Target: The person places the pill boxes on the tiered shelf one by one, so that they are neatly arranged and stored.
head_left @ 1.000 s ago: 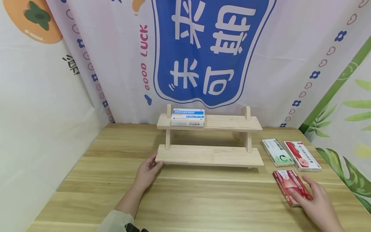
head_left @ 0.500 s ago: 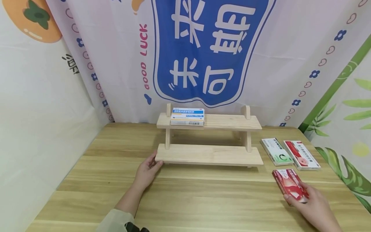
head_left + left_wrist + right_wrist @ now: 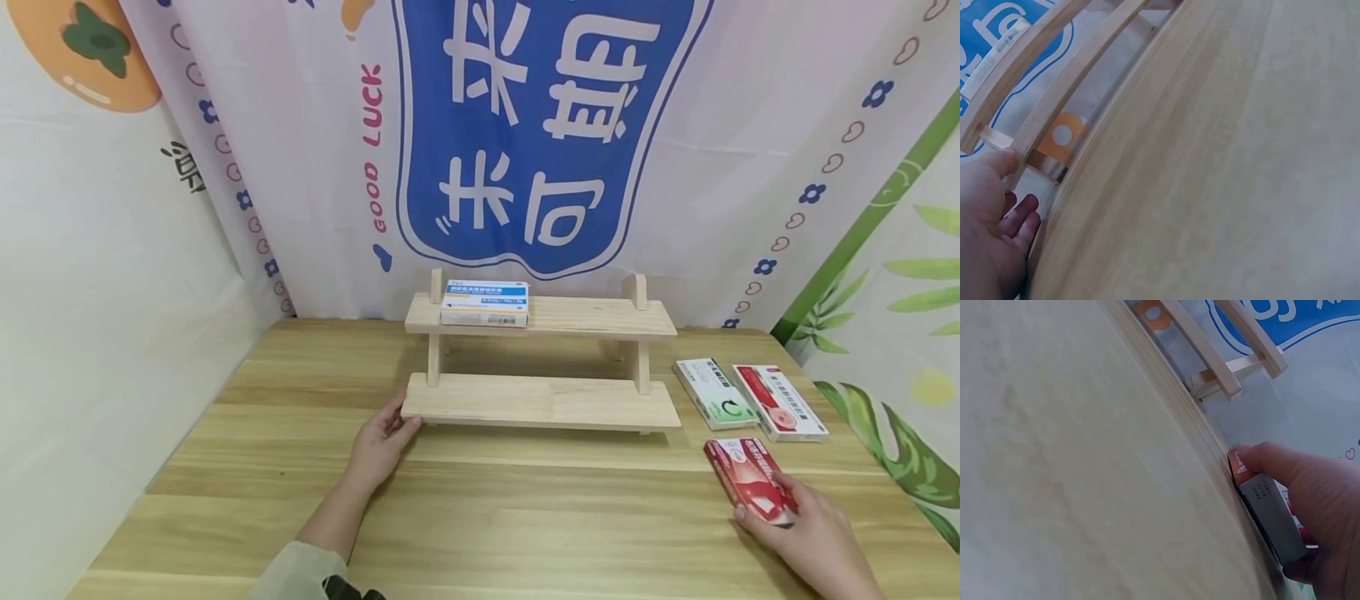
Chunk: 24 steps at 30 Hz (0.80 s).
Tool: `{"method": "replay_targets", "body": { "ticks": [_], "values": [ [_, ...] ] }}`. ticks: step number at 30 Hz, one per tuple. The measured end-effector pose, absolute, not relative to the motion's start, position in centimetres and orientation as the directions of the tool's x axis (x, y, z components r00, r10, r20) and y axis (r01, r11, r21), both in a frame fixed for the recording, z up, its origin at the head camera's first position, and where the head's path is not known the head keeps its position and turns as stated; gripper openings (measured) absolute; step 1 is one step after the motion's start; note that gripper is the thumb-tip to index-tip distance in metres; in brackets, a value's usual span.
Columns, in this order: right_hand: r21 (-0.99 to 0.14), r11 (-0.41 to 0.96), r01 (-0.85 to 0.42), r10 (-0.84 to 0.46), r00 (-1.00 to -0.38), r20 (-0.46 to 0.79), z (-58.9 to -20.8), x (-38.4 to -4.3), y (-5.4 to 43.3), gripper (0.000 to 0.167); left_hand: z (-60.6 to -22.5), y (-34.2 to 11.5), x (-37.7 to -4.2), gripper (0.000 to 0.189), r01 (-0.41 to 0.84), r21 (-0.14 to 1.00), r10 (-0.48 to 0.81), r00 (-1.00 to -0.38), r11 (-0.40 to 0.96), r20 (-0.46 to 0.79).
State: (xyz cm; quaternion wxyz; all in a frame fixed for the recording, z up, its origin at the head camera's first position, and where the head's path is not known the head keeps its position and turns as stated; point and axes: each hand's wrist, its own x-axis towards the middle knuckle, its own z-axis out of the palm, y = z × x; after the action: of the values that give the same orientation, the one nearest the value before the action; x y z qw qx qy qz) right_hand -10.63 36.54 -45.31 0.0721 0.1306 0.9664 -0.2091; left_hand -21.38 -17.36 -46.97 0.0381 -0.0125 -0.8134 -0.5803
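My left hand [image 3: 381, 446] holds the left end of the lower board of a two-tier wooden display rack [image 3: 540, 400]. In the left wrist view the thumb lies on the board's end and the other fingers curl below it. At the right front, my right hand [image 3: 813, 529] grips a red medicine box [image 3: 753, 479] by its near end, thumb on one side and fingers on the other. The box lies flat, close on the tabletop. Its grey end face [image 3: 1272, 515] shows in the right wrist view. A blue-and-white medicine box [image 3: 485, 303] sits at the left of the upper board.
Beyond the red box, a green-and-white medicine box [image 3: 716, 394] and a red-and-white one [image 3: 782, 403] lie side by side, right of the rack. The wooden table [image 3: 525, 525] backs onto a printed cloth [image 3: 322, 208], which also hangs along both sides.
My right hand has moved slightly left and closed its fingers and thumb on the red box, which has barely shifted. My left hand and the rack stay put.
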Motion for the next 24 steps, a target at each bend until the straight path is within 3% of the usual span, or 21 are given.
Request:
{"method": "replay_targets", "body": {
  "ticks": [7,15,24],
  "values": [
    [-0.444,0.853,0.275,0.227,-0.961,-0.159,-44.8,-10.7,36.9,0.112,-46.9,-17.4,-21.4,0.06,0.066,0.946,-0.011,-0.997,0.317,0.073],
    [-0.485,0.856,0.179,0.225,-0.974,0.038,-43.5,-11.4,36.2,0.098,-46.8,-17.4,-21.4,0.06,0.062,0.945,-0.006,-0.998,0.321,0.068],
    [-0.51,0.851,0.127,0.188,-0.98,0.07,-40.4,-13.7,34.6,0.097,-46.8,-17.5,-21.2,0.06,0.053,0.946,-0.012,-0.998,0.32,0.06]
  ]
}}
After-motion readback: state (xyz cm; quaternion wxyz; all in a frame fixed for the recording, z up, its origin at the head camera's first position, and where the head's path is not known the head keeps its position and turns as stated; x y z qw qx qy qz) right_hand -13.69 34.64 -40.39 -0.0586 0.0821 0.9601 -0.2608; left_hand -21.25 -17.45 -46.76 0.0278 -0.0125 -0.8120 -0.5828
